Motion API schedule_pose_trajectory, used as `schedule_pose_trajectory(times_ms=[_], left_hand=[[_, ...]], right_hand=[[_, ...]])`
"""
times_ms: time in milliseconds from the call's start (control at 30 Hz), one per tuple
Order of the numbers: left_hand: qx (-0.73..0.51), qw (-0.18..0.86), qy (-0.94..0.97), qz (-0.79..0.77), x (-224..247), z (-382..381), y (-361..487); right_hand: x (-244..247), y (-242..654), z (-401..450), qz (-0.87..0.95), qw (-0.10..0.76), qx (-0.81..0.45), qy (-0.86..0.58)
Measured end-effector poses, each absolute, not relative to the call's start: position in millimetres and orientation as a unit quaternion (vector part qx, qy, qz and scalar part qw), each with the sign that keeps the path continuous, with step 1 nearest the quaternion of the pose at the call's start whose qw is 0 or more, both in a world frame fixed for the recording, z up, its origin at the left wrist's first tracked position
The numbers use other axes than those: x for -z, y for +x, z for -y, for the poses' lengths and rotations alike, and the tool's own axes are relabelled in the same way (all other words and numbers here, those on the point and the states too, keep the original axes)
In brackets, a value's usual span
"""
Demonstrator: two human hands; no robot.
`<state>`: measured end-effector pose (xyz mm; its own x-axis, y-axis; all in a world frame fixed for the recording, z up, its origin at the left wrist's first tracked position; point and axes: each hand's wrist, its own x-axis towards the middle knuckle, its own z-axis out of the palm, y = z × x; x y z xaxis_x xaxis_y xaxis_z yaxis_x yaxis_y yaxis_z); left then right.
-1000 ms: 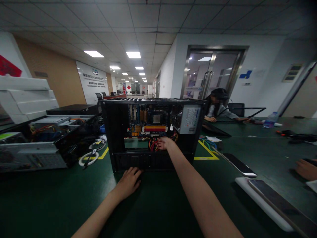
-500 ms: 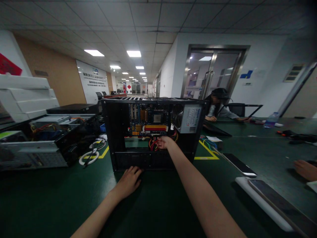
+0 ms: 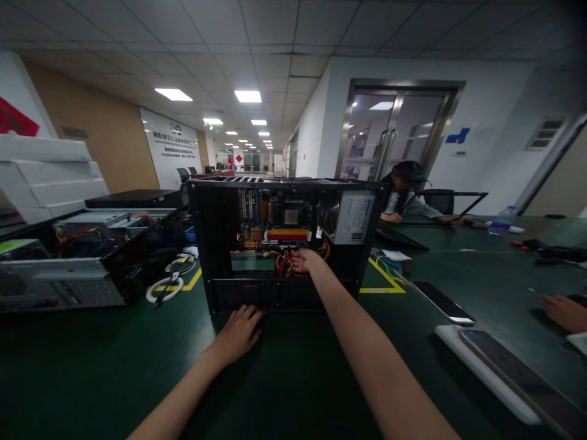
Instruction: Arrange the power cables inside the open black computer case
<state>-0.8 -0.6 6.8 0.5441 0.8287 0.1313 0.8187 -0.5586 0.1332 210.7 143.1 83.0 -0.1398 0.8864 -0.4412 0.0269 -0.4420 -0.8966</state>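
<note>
A black computer case stands open in front of me on the green table. Inside it are a motherboard with red and yellow slots and, at the upper right, a silver power supply. My right hand reaches into the lower part of the case, its fingers closed on a bundle of red, black and yellow power cables. Flat on the table, fingers apart, my left hand touches the front lower edge of the case.
Left of me lies another opened computer case, with coiled cables beside it. Phones and a white slab lie at the right. A co-worker sits across the table; another person's hand rests at the far right.
Hardly anything differs. My right hand stays on the cables and my left hand stays at the case's edge; the view has shifted very slightly.
</note>
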Motion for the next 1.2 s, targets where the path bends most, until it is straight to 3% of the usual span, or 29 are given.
schedule_pose_trajectory(times_ms=[233,1200], left_hand=[[-0.086,0.027,0.876,-0.473,-6.9,0.2,-0.3],[-0.092,0.026,0.877,-0.47,-4.1,-0.4,-1.9]], right_hand=[[-86.0,208.8,-140.2,0.282,0.385,-0.696,-0.537],[-80.0,211.0,-141.9,0.309,0.374,-0.672,-0.559]])
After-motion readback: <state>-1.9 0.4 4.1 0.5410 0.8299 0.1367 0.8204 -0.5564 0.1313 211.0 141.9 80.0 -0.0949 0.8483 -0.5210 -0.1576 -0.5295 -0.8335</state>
